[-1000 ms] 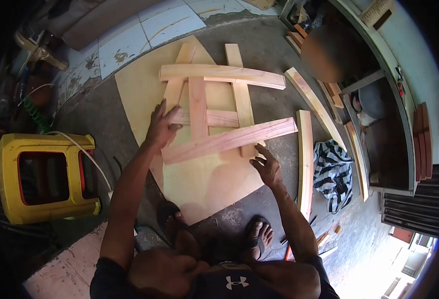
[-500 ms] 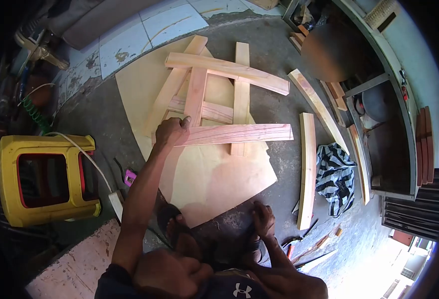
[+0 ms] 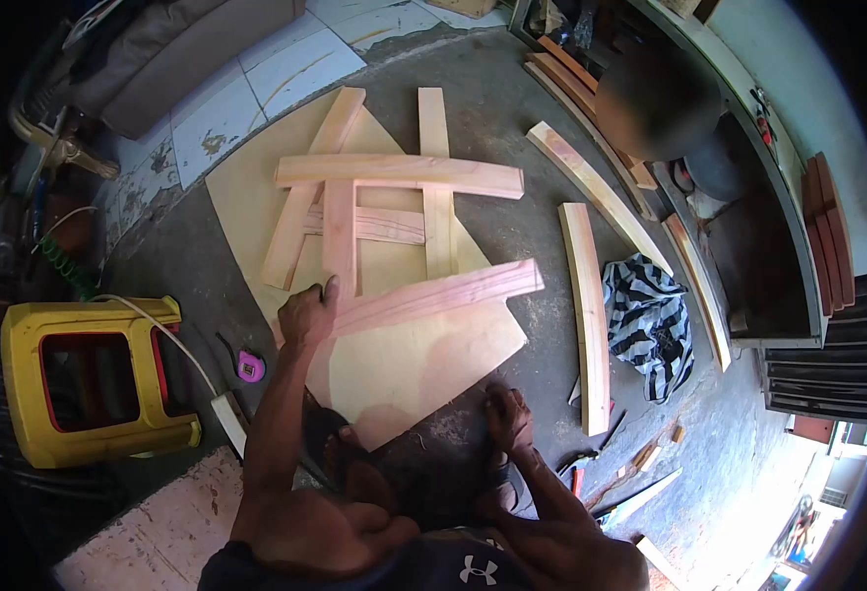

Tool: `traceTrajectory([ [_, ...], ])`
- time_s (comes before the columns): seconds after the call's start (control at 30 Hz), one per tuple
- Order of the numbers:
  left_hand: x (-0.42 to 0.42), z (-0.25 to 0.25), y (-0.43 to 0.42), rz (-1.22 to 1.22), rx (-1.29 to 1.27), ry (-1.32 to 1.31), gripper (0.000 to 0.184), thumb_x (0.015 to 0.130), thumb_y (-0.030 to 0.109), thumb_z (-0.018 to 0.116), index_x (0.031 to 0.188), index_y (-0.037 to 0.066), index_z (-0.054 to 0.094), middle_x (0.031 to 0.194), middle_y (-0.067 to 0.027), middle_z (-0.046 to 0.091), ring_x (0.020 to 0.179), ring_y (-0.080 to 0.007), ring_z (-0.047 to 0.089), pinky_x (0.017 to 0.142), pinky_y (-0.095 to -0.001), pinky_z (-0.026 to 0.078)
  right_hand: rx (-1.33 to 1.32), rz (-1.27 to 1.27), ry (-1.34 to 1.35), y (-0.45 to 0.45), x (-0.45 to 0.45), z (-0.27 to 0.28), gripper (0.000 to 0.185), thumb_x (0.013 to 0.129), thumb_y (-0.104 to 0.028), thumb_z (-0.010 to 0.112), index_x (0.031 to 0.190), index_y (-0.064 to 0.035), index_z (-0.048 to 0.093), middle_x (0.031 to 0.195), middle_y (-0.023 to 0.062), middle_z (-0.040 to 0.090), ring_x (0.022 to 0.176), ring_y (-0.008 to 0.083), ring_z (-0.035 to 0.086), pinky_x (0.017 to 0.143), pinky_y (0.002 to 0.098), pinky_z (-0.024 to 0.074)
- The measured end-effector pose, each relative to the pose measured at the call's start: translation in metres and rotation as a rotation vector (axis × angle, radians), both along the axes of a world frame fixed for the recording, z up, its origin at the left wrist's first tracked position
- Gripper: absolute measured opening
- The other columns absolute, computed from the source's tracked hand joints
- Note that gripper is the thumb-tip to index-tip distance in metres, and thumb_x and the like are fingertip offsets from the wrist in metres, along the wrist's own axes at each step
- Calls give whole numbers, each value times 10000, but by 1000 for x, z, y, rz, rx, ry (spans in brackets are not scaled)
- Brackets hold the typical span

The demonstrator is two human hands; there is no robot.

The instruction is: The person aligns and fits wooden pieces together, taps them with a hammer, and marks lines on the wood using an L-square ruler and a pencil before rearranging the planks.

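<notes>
My left hand (image 3: 307,310) is closed around the left end of a near wooden board (image 3: 443,295), which tilts upward to the right. Beside that hand ends a short upright wooden piece (image 3: 340,231). A crosswise board (image 3: 404,174) lies over the far part of the frame, above a slanting leg (image 3: 307,207) and a straight leg (image 3: 435,207). A lower crosspiece (image 3: 391,225) shows between the legs. My right hand (image 3: 509,419) is curled closed near my right knee, away from the wood; whatever it may hold is hidden.
A plywood sheet (image 3: 404,379) lies under the wooden pieces. To the right are a loose plank (image 3: 586,320), another plank (image 3: 601,197) and a checkered cloth (image 3: 650,325). A yellow stool (image 3: 20,384) and a pink tape measure (image 3: 250,366) are on the left. A handsaw (image 3: 640,497) lies lower right.
My left hand has drawn the near board toward me and turned it, so its right end now points farther away. My right hand stays by the knee. The whole view has shifted.
</notes>
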State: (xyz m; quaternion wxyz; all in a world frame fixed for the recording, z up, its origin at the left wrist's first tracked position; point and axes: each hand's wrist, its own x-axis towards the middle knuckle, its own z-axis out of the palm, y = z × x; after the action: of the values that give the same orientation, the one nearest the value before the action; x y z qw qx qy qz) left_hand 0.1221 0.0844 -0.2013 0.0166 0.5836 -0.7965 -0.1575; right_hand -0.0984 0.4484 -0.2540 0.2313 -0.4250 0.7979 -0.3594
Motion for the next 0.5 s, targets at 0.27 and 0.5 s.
traceTrajectory([
  [0.27,89,-21,52,-29,-28,50,498,1014,454,566,827,6,677,752,-281,659,740,-492,657,685,-575,511,-23,15,-1,0,-3,2,238,915,-105,693,1150,-75,675,1042,162,701,927,358,693,811,437,561],
  [0.5,93,-27,60,16,-111,131,487,1010,425,577,771,11,667,700,-259,641,680,-481,642,654,-569,500,-9,8,-44,-3,-4,8,234,912,-108,696,1142,-69,680,1020,178,692,935,371,691,813,444,552],
])
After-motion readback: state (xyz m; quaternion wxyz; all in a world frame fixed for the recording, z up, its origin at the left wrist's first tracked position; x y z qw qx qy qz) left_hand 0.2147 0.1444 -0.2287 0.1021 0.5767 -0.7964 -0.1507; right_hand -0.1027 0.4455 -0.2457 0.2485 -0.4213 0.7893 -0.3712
